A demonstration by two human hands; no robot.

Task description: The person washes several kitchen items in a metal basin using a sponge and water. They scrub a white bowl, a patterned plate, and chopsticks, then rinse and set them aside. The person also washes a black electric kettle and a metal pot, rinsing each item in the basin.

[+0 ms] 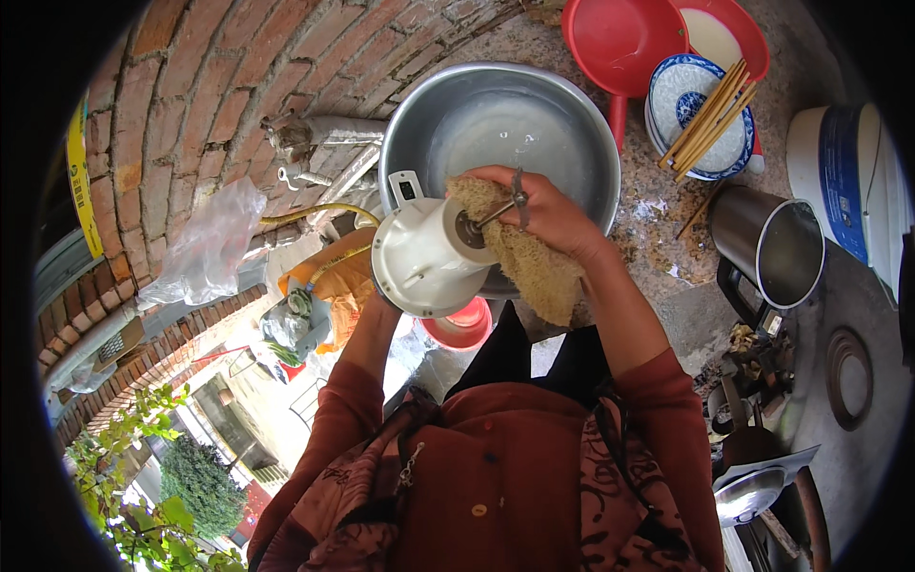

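A white plastic motor head (422,250), like that of a soymilk maker, is tilted over the near rim of a large metal basin (429,129). My left hand (382,304) supports the head from the left and below, mostly hidden behind it. A metal shaft with a blade (520,199) sticks out of the head's lower end toward the right. Between the fingers of my right hand (550,211) is a tan loofah sponge (540,275), pressed around the shaft beside the blade. Shallow water (507,143) covers the basin's bottom.
Right of the basin stand a red plastic ladle (622,43), a blue-and-white bowl (665,79) with chopsticks (708,121) across it, and a steel jug (768,243). A white bucket (808,157) is farther right. A brick wall (236,86) and tap (304,175) border the left.
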